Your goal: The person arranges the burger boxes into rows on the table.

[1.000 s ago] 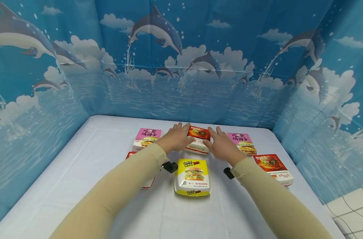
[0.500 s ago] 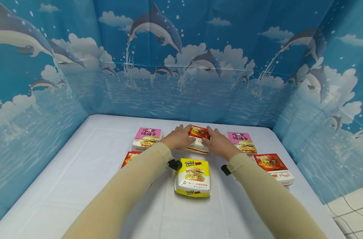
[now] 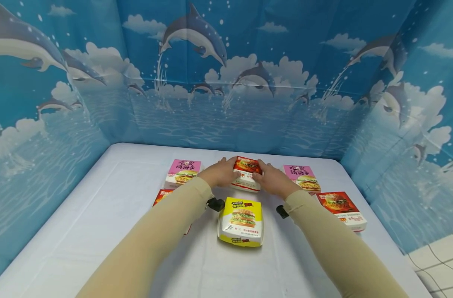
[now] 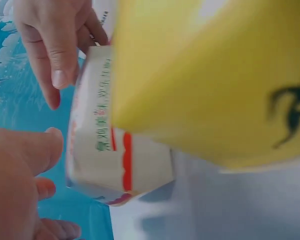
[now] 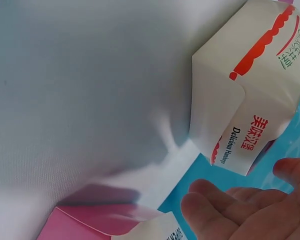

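Observation:
A red and white burger box [image 3: 247, 166] sits at the back middle of the white table. My left hand [image 3: 222, 173] is at its left side and my right hand [image 3: 274, 179] at its right. In the left wrist view a small gap separates the left hand [image 4: 20, 175] from the box [image 4: 97, 125], fingers partly bent. The right wrist view has the right hand [image 5: 255, 210] with loosely bent fingers, just apart from the box [image 5: 240, 100]. Nearer me lies a yellow and white burger box [image 3: 241, 222], which blocks much of the left wrist view.
Pink burger boxes stand at the back left [image 3: 183, 171] and back right [image 3: 302, 178]. Another red box [image 3: 341, 209] lies at right; one more red box [image 3: 160, 196] is partly covered by my left sleeve. A blue dolphin curtain [image 3: 226, 116] encloses the table's back and sides.
Both hands have come slightly closer around the back red box, their fingers a little more bent. My left forearm has swung slightly to the right. The boxes look nearly still.

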The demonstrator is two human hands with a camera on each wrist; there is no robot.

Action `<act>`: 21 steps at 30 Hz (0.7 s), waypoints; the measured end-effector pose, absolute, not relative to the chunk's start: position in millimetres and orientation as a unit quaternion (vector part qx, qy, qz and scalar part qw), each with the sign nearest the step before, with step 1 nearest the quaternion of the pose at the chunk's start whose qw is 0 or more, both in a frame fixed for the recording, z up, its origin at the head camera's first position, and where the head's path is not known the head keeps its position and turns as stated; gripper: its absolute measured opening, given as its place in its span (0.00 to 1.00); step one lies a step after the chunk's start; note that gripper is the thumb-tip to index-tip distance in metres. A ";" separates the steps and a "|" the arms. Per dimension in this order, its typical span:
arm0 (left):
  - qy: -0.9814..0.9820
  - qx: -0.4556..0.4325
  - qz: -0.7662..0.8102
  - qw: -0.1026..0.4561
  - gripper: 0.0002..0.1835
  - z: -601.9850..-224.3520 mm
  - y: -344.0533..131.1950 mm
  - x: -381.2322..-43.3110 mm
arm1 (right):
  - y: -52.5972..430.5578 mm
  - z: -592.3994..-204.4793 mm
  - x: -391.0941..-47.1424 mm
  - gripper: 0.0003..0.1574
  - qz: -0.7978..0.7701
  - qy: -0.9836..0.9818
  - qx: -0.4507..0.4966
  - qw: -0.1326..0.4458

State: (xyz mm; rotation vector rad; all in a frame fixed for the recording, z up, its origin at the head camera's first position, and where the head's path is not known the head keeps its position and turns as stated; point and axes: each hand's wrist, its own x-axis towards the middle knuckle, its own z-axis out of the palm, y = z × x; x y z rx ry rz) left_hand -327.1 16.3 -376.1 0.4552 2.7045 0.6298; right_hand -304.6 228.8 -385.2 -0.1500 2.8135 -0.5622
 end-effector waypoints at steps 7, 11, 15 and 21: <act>0.947 0.171 0.227 0.150 0.39 -364.3 21.3 -332.1 | 227.2 -387.3 -307.2 0.51 -0.189 0.971 -0.053 0.135; 0.945 0.171 0.231 0.159 0.38 -362.2 24.5 -335.3 | 224.2 -389.0 -307.5 0.50 -0.187 0.971 -0.053 0.140; 0.943 0.162 0.238 0.165 0.37 -366.0 26.4 -339.4 | 221.7 -389.3 -306.3 0.50 -0.188 0.970 -0.049 0.149; 0.945 0.163 0.238 0.155 0.36 -370.7 28.4 -342.9 | 223.0 -390.0 -306.2 0.49 -0.186 0.970 -0.049 0.147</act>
